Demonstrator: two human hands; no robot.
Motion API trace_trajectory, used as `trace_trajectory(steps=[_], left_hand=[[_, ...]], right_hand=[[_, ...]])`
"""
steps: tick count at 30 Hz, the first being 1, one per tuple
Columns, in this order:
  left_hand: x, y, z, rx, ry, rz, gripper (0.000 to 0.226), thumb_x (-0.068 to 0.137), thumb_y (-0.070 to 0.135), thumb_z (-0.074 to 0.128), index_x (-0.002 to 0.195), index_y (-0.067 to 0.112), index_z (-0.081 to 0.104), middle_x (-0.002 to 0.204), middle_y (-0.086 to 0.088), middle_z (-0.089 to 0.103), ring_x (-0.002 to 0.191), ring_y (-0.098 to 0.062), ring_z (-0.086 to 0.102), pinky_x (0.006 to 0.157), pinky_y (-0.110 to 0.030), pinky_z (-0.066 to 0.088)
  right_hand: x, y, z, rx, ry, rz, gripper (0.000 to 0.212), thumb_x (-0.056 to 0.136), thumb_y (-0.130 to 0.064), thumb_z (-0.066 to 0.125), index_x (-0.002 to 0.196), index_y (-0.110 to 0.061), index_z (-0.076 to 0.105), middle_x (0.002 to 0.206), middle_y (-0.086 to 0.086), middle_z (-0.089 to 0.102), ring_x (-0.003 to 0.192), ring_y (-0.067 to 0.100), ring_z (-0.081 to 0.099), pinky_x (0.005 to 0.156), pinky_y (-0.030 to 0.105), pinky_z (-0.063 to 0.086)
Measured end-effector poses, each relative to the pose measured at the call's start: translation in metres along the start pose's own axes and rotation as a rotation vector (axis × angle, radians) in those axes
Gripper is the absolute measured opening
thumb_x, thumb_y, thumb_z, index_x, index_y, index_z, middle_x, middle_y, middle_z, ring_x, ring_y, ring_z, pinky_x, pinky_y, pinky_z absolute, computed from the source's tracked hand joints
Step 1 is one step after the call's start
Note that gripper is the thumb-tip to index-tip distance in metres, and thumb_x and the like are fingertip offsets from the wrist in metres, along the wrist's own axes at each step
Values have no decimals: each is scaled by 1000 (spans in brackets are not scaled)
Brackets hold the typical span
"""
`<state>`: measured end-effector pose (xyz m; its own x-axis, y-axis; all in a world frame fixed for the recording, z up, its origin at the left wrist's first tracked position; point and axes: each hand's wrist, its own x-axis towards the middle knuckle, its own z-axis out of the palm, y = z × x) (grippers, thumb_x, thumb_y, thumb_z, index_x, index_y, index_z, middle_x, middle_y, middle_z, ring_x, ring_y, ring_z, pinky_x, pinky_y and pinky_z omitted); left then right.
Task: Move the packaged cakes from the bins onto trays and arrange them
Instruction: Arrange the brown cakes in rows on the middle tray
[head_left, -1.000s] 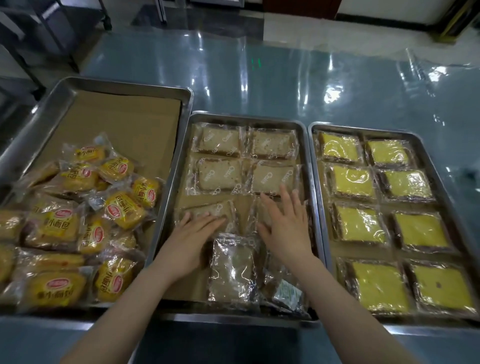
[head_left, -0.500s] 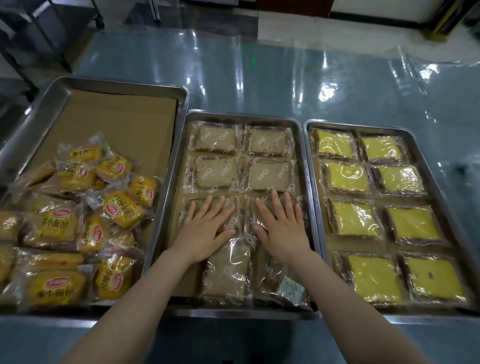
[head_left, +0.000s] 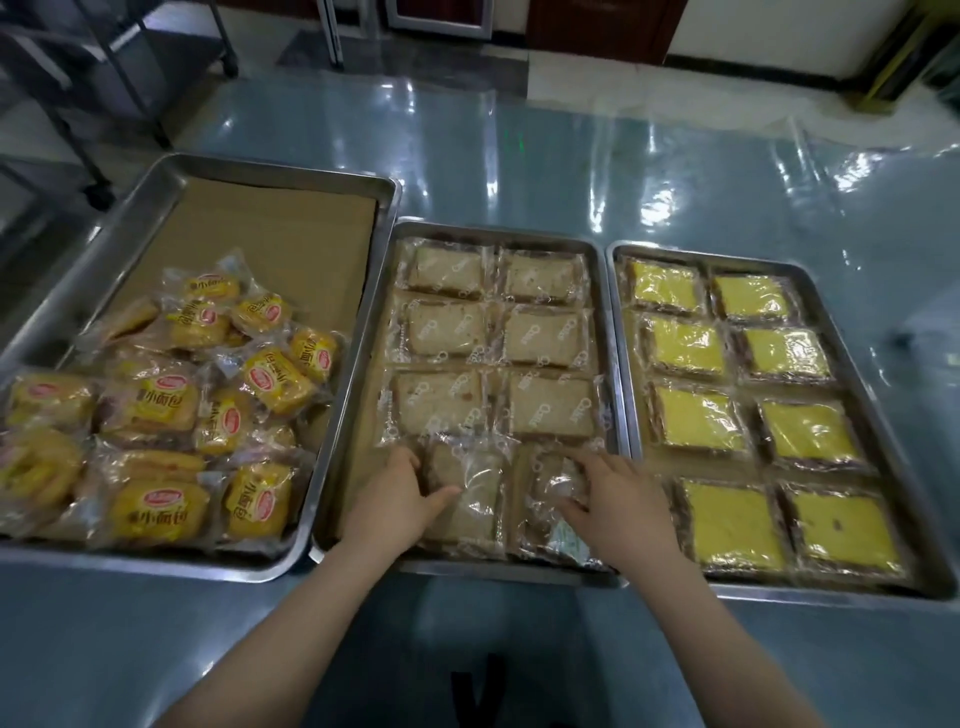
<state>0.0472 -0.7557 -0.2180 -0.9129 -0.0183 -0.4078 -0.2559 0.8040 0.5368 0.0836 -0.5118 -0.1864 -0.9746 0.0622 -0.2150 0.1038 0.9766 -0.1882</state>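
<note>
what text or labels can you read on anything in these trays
"小面包": on the yellow bread packets in the left tray.
Red oval brand logo on those packets: too blurred to read.
White printed logo on the clear brown cake wrappers, middle tray: not legible.
Yellow cake packs: no text visible.

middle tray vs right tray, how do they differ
The middle tray holds pale brown cakes; the right tray holds bright yellow ones. The middle tray's near row is unsettled, with the left hand and right hand on its two packs, while the right tray's four rows lie neat and untouched. Both are steel trays with clear-wrapped square cakes two across.
</note>
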Motion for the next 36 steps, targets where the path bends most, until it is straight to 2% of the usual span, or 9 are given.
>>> trace_trajectory(steps=[4,8,12,17,21,25,30,34,36], left_hand=[[-3,4,-8,-198,-143,32,24,77,39,73,82,19,60,74,6,63,67,-8,59,54,-23,41],[-13,10,-28,-419,-10,184,17,83,24,69,89,30,55,86,11,64,81,-4,61,63,-20,45],[-21,18,-42,-105,216,431,32,80,19,70,90,36,46,90,19,58,79,4,53,65,-14,39],[-27,13,-33,376,247,654,32,69,9,71,84,23,47,100,3,61,95,-18,53,75,-27,37],[-33,4,-18,373,147,533,25,78,12,59,90,23,42,97,0,60,94,-23,52,70,-30,31],[-35,4,-31,397,57,488,25,81,18,56,102,28,48,97,1,65,91,-24,59,69,-32,44],[-23,22,-67,387,-113,428,21,77,29,58,98,28,57,86,8,62,80,-15,59,62,-29,46],[-2,34,-72,466,-320,386,12,82,32,59,93,28,56,95,0,63,78,-11,55,60,-27,43],[2,36,-65,549,-288,421,27,84,31,59,110,27,53,110,-3,62,87,-15,55,64,-26,40]], right_hand=[[-2,-3,-10,402,-6,176,60,74,-35,78,128,-21,55,110,2,59,97,18,57,84,34,49],[-13,1,-18,885,39,286,36,73,-24,79,101,-27,56,98,-7,63,81,11,64,66,30,54],[-16,9,-24,1170,-45,336,29,80,-16,72,105,-18,57,96,3,70,78,20,71,72,45,58],[-17,14,-29,1222,38,309,26,77,0,70,99,-11,66,83,0,74,74,20,72,61,35,56],[-20,12,-36,1333,77,270,30,74,1,76,98,-6,59,87,5,74,76,23,72,57,32,57],[-24,11,-42,1342,115,242,26,76,0,74,96,-7,59,84,5,74,76,23,72,56,31,56],[-25,10,-40,1181,274,262,23,74,-13,79,88,-26,67,74,-9,70,66,7,68,51,20,52],[-28,7,-38,1095,279,222,26,74,-15,79,81,-38,71,77,-12,72,70,8,69,58,27,56],[-30,3,-37,1047,268,201,29,74,-15,79,83,-42,72,81,-7,72,72,10,70,60,29,57]])
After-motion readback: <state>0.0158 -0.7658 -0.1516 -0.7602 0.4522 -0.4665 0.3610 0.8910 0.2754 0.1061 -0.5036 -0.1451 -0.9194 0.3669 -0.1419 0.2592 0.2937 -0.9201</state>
